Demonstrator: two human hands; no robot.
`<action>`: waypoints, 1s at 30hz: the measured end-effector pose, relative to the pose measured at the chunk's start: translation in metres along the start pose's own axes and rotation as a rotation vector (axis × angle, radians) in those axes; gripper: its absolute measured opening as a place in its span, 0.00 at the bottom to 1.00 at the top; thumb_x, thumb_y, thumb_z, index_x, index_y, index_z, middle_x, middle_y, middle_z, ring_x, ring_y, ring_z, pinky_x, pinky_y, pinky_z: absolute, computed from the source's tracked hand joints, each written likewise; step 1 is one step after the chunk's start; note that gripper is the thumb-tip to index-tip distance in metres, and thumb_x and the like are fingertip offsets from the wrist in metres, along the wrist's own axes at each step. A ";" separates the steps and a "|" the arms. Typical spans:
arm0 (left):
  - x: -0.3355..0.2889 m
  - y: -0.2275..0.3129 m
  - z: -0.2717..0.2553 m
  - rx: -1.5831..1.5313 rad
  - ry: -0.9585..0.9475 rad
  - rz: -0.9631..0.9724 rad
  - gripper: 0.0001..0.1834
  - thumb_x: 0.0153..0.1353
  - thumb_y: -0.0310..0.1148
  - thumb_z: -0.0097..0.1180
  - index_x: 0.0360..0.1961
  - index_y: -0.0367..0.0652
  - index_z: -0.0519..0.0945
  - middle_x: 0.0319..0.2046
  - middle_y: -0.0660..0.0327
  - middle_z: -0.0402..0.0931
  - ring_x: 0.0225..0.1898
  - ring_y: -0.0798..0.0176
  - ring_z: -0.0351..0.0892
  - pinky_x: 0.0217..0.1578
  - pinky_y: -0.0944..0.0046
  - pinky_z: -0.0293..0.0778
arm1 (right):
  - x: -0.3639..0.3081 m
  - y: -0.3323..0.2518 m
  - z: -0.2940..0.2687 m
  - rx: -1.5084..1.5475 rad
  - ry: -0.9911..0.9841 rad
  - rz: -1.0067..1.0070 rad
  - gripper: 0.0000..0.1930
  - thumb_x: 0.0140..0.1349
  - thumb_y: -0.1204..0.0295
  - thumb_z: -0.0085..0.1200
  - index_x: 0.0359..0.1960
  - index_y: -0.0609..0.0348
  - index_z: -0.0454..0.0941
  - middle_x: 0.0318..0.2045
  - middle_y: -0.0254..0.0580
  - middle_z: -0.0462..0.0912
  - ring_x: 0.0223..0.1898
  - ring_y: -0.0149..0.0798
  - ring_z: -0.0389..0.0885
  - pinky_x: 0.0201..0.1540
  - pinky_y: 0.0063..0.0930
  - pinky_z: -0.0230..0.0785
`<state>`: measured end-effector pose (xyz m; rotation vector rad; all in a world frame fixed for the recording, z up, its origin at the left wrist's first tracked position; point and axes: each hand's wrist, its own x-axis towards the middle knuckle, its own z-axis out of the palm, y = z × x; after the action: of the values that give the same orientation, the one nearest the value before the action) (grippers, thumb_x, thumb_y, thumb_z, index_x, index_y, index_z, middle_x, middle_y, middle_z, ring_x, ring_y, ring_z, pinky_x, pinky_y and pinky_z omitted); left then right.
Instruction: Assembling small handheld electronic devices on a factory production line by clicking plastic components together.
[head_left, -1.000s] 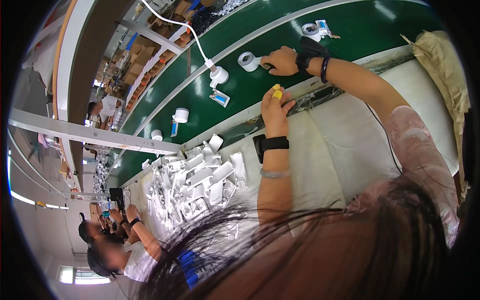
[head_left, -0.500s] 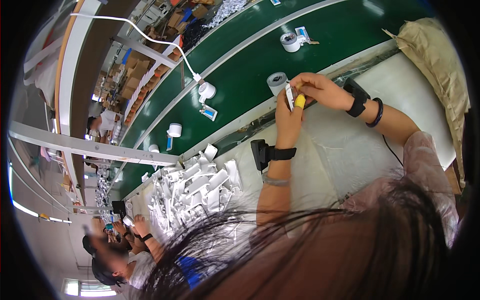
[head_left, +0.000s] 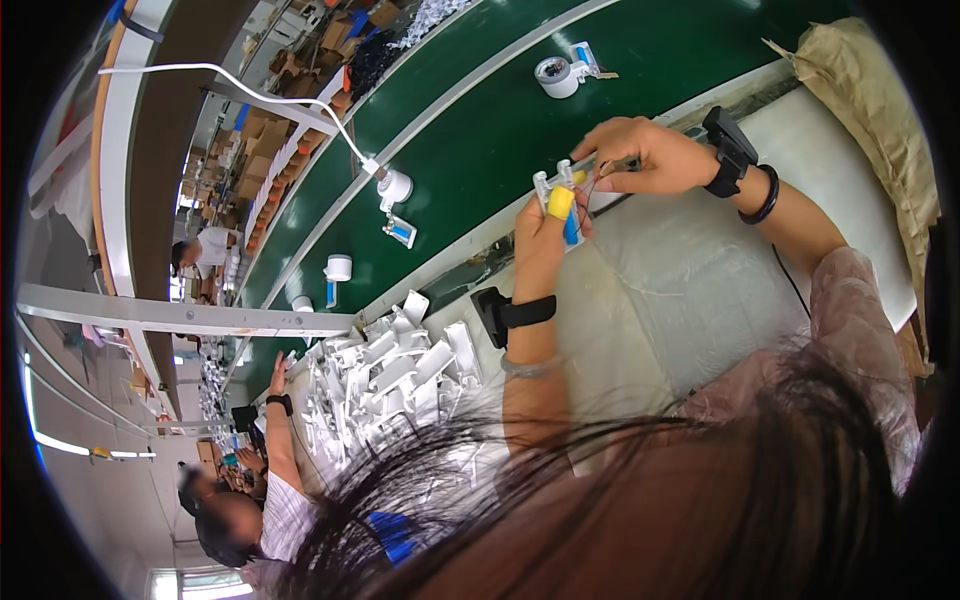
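Left fingers (head_left: 562,203) around white-and-blue part (head_left: 573,228)

Crumpled brown paper (head_left: 868,130), upper right. Cardboard boxes (head_left: 262,142) piled, upper left. White metal crossbar (head_left: 190,316) at left; tube light (head_left: 62,444) below it; bright window (head_left: 165,587), bottom left.

On your left you have a white metal beam (head_left: 190,315), a pale wall (head_left: 110,510), a glowing strip light (head_left: 60,443) and, at your view's lower edge, a bright window (head_left: 215,585); beyond the green conveyor (head_left: 480,170) before you, cardboard boxes (head_left: 265,140) crowd the background
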<state>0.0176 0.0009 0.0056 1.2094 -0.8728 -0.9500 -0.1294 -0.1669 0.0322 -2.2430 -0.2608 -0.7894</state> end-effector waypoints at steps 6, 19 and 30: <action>0.000 -0.002 0.011 0.020 -0.037 0.027 0.16 0.70 0.39 0.45 0.51 0.38 0.70 0.31 0.59 0.76 0.23 0.68 0.76 0.25 0.69 0.73 | -0.005 -0.006 -0.008 0.712 -0.280 0.498 0.12 0.66 0.66 0.51 0.33 0.65 0.78 0.23 0.35 0.81 0.24 0.26 0.79 0.31 0.20 0.71; 0.000 -0.006 0.013 0.096 0.000 0.072 0.14 0.69 0.37 0.45 0.50 0.40 0.71 0.29 0.60 0.75 0.19 0.70 0.73 0.18 0.71 0.69 | 0.004 -0.023 -0.024 -0.053 -0.647 0.529 0.08 0.56 0.69 0.61 0.31 0.61 0.79 0.22 0.37 0.80 0.24 0.32 0.81 0.27 0.27 0.69; 0.002 -0.012 0.020 -0.028 0.088 -0.057 0.12 0.66 0.32 0.38 0.48 0.40 0.66 0.26 0.59 0.72 0.18 0.67 0.74 0.15 0.67 0.74 | -0.010 -0.005 0.020 -0.144 0.201 0.253 0.09 0.56 0.78 0.58 0.38 0.62 0.73 0.26 0.41 0.76 0.28 0.38 0.79 0.31 0.28 0.69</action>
<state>-0.0020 -0.0095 -0.0029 1.2475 -0.7569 -0.9448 -0.1298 -0.1486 0.0180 -2.2507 0.1776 -0.9104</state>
